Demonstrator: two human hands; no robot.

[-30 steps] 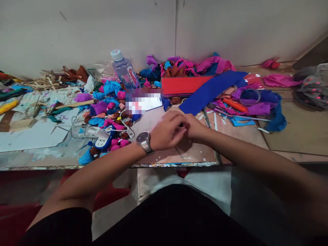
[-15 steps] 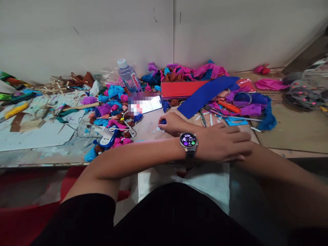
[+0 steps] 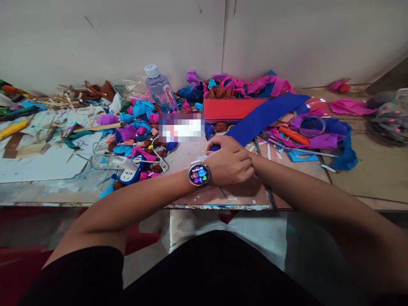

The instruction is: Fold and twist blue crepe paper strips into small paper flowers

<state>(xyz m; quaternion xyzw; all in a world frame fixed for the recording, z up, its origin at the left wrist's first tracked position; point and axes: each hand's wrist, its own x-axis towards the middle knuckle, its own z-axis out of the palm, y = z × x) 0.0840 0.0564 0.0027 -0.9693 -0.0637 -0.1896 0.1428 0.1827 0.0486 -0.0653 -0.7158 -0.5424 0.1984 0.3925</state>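
Because the blue scrap (image 3: 215,148) in my curled right hand (image 3: 225,142) looks soft and light, I'd pinch its edge gently; whether my left hand (image 3: 230,166) grips anything, I can't tell.

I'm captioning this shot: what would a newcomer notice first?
Probably the lit watch on the left wrist, near the centre. Then the broad blue strip slanting over the red piece behind, and the white-capped bottle left of it, among bright crumpled scraps.
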